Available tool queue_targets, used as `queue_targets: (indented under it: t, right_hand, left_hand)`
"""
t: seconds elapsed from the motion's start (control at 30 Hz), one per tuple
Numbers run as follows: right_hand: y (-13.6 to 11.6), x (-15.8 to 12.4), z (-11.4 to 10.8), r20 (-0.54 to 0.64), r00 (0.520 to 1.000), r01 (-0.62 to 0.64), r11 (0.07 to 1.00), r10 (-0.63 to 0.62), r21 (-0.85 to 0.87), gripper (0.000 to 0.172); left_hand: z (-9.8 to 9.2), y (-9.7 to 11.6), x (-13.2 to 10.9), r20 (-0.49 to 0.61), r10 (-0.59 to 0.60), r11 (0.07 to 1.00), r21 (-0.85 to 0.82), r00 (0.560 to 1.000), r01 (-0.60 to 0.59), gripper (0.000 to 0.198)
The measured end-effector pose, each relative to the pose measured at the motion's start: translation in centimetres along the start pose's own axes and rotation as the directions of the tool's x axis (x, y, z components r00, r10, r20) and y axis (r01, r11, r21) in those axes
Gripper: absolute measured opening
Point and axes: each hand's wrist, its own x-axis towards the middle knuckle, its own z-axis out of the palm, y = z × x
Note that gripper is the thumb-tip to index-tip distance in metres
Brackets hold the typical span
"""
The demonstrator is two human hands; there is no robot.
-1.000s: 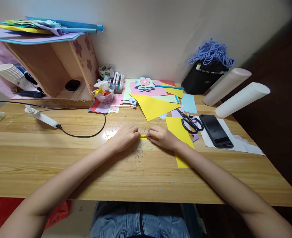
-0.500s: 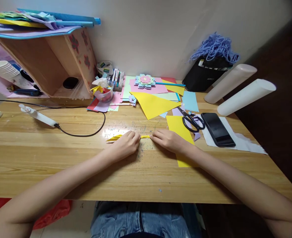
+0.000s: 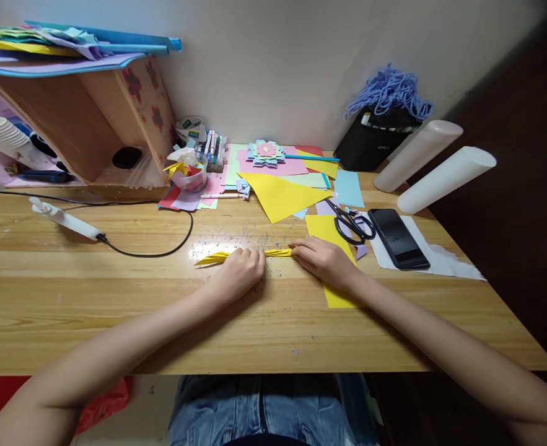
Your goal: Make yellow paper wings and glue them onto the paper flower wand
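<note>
A narrow strip of pleated yellow paper lies across the middle of the wooden table. My left hand is closed around its middle, and its fanned, pointed end sticks out to the left. At the strip's right end, my right hand pinches the tip between thumb and fingers. Under my right wrist lies a flat yellow sheet, partly covered by the hand and forearm. Beyond my hands a larger yellow piece of paper rests on other coloured sheets.
Black-handled scissors and a phone lie to the right, near two white rolls. A glue gun with a looping black cable is on the left. A paper flower and a tub of scraps stand at the back.
My right hand has shifted a little right, away from the left, so more of the folded yellow strip shows between them. The whole view has moved slightly.
</note>
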Motion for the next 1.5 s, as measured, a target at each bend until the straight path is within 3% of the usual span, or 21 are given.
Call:
queue_targets:
  t: [0.13, 0.3, 0.43, 0.63, 0.8, 1.0, 1.2, 1.5]
  right_hand:
    - [0.1, 0.5, 0.3, -0.018, 0.996, -0.084, 0.991, 0.087, 0.102, 0.014]
    - [0.5, 0.5, 0.1, 0.015, 0.991, -0.132, 0.982, 0.131, 0.136, 0.012]
    - [0.8, 0.4, -0.3, 0.045, 0.990, -0.136, 0.985, 0.132, 0.108, 0.017]
    - [0.9, -0.3, -0.5, 0.025, 0.995, -0.096, 0.995, 0.097, -0.034, 0.022]
    - [1.3, -1.8, -0.4, 0.023, 0.999, 0.031, 0.979, -0.027, -0.201, 0.022]
    - [1.5, -2.6, -0.9, 0.027, 0.992, 0.126, 0.956, -0.123, -0.265, 0.027]
    - [1.5, -2.4, -1.5, 0.054, 0.979, 0.202, 0.914, -0.196, -0.353, 0.026]
    - [2.6, -3.8, -2.5, 0.159, 0.981, 0.162, 0.930, -0.114, -0.331, 0.028]
  left_hand:
    - [0.0, -0.3, 1.0, -0.012, 0.060, 0.997, -0.044, 0.998, -0.060, 0.016]
    - [0.8, -1.3, 1.0, -0.141, 0.086, 0.993, -0.068, 0.986, -0.096, 0.012]
    - [1.7, -2.2, 1.1, -0.267, 0.062, 0.991, -0.097, 0.962, -0.091, 0.020]
    - [2.1, -2.9, 1.0, -0.376, 0.155, 0.983, -0.032, 0.913, -0.180, 0.023]
    - [1.3, -2.9, 0.8, -0.323, 0.195, 0.980, 0.016, 0.926, -0.200, 0.023]
    - [0.5, -2.7, 0.9, -0.162, 0.249, 0.968, 0.027, 0.955, -0.248, 0.023]
    - [0.4, -2.4, 0.5, -0.073, 0.241, 0.970, 0.041, 0.968, -0.238, 0.019]
    - [0.4, -1.8, -0.4, -0.019, 0.233, 0.972, 0.034, 0.972, -0.233, 0.018]
